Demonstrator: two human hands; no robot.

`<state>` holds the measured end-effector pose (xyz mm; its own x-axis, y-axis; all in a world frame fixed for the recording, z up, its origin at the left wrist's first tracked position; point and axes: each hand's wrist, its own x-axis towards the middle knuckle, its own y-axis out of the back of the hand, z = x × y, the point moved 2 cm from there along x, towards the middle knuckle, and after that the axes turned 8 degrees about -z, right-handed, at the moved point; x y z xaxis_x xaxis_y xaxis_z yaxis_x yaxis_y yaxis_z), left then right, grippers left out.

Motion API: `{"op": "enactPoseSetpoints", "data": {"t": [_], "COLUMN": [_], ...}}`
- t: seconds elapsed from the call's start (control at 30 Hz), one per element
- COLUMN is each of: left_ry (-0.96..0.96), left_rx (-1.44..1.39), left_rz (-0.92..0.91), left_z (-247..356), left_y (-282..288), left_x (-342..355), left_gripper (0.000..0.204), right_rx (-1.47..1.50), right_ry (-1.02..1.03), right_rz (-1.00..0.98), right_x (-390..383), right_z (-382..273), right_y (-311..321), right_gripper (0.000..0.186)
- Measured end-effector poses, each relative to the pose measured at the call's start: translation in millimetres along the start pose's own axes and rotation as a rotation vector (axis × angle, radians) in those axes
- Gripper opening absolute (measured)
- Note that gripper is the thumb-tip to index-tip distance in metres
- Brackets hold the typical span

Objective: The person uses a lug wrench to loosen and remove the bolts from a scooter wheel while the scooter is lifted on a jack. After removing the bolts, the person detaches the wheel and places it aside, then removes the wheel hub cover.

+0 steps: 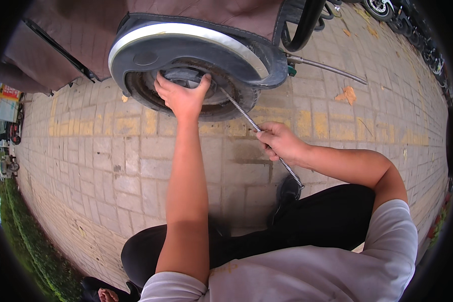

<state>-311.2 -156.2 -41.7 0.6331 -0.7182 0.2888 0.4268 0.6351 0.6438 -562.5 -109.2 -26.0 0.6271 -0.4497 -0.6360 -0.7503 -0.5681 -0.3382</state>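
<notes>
A small wheel with a worn dark tyre (246, 103) sits under a grey fender (186, 48) with a white rim band. My left hand (182, 99) spans the grey hub (182, 75) at its centre, with the thumb on one side and fingers on the other. In my closed right hand (283, 142) is a long, thin silver metal pry bar (245, 116). The far tip of the bar reaches the wheel's rusty rim, right of my left hand. Its near end slants down toward my shoe (288, 191). Contact at the tip is hard to make out.
A maroon quilted cover (80, 30) hangs over the vehicle. A metal rod (332, 68) sticks out right of the fender. Under me is brick paving (126, 161) with a dry leaf (346, 95). Parked two-wheelers (380, 9) line the far right. Another person's hand (107, 295) shows at lower left.
</notes>
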Motion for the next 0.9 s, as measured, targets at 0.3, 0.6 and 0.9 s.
{"op": "enactPoseSetpoints", "data": {"t": [0.3,0.6,0.9], "left_ry": [-0.089,-0.074,0.048], "left_rx": [-0.306,-0.141,-0.637], "left_rz": [-0.177,-0.182,-0.116], "left_z": [-30.1,-33.6,-60.1], "left_y": [29.3,36.5,11.5], "left_x": [15.3,25.1,16.5], "left_gripper": [0.103,0.101,0.092], "right_rx": [-0.034,-0.319,-0.003], "right_ry": [-0.064,-0.038,-0.103], "right_rz": [-0.054,-0.002,-0.120], "right_x": [2.3,5.7,-1.1], "right_z": [-5.0,-28.2,-14.3], "right_y": [9.8,40.2,-3.6], "right_gripper": [0.016,0.017,0.019]}}
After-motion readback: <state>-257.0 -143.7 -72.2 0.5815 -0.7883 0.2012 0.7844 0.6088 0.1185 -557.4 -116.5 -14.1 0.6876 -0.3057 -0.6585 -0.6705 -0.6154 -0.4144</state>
